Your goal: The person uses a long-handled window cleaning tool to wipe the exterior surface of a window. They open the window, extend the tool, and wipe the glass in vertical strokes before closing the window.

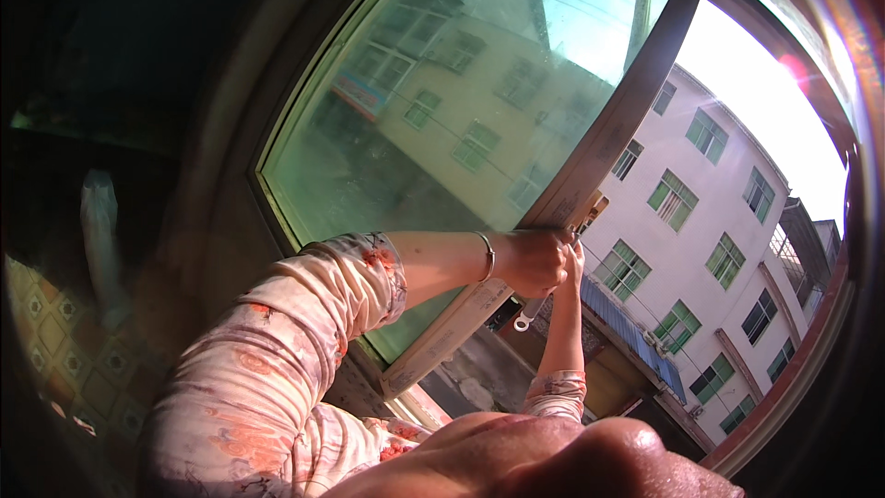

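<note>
My left hand [536, 263], with a metal bangle at the wrist, is curled in a fist against the brown edge frame [581, 180] of a sliding window pane. It grips a wrench [523, 321], whose ring end shows below the fist. My right hand [574, 259] is raised right beside it, its fingertips touching or close to the left fist; what they hold is hidden. Just above both hands a brass-coloured metal piece [596, 211] sits at the frame's edge. The dusty green-tinted glass [442, 117] fills the upper middle of the view.
Beyond the opening stand a pale building [698, 235] and a blue corrugated awning [632, 332]. The outer window frame [781, 401] curves along the right. Patterned floor tiles [55, 318] and a translucent pale object [102, 242] lie in the dim left part. My face partly covers the bottom.
</note>
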The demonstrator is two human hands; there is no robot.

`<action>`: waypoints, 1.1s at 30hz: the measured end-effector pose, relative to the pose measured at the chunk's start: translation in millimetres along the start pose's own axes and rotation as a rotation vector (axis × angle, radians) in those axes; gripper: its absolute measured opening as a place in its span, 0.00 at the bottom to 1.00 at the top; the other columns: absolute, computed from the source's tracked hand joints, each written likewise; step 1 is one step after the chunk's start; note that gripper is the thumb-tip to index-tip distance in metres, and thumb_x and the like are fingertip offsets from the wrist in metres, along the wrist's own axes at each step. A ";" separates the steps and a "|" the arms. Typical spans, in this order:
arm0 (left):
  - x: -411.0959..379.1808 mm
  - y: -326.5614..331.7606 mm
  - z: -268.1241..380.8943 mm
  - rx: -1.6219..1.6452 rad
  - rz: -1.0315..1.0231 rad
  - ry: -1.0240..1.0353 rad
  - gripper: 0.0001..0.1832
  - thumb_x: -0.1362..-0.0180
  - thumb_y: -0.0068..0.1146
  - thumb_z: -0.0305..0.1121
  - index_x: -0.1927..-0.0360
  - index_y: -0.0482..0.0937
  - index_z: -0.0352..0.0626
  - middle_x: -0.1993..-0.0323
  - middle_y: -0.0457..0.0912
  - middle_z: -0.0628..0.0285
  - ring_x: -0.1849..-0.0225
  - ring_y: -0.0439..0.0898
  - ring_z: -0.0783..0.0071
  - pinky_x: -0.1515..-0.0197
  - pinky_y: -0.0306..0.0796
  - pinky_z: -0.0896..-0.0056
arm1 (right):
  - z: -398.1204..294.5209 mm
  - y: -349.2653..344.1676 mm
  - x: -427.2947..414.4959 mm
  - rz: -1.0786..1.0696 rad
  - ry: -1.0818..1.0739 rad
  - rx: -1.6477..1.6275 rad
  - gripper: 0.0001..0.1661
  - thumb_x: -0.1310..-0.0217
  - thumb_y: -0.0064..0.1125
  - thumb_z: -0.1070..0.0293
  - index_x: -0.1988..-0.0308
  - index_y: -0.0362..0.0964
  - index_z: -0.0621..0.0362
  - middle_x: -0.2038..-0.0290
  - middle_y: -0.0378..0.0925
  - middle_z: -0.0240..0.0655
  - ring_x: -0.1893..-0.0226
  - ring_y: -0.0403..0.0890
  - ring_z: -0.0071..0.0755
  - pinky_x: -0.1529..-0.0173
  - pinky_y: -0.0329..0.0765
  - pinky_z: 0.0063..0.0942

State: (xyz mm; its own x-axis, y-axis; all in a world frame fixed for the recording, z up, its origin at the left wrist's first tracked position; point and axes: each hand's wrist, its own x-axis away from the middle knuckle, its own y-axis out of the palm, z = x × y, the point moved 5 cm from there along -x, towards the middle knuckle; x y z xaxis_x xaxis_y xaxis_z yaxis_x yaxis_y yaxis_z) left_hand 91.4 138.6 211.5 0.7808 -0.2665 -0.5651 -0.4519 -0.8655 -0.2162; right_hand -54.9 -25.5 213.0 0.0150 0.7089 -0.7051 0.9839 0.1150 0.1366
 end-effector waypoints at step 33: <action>4.2 -6.0 -1.8 0.005 0.072 -0.075 0.09 0.56 0.51 0.36 0.87 0.71 0.49 0.86 0.72 0.69 0.75 0.74 0.74 0.57 0.62 0.72 | -32.8 -10.6 6.3 -0.207 -0.055 0.072 0.08 0.53 0.53 0.78 0.72 0.62 0.57 0.87 0.62 0.29 0.92 0.64 0.24 0.88 0.64 0.24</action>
State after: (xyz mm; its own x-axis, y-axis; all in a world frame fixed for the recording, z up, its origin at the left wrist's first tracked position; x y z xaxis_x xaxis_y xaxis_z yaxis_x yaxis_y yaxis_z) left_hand 98.2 142.0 211.9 0.7120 -0.2950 -0.6373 -0.5078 -0.8431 -0.1771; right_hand -71.1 0.5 229.9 -0.1810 0.6359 -0.7503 0.9771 0.2030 -0.0637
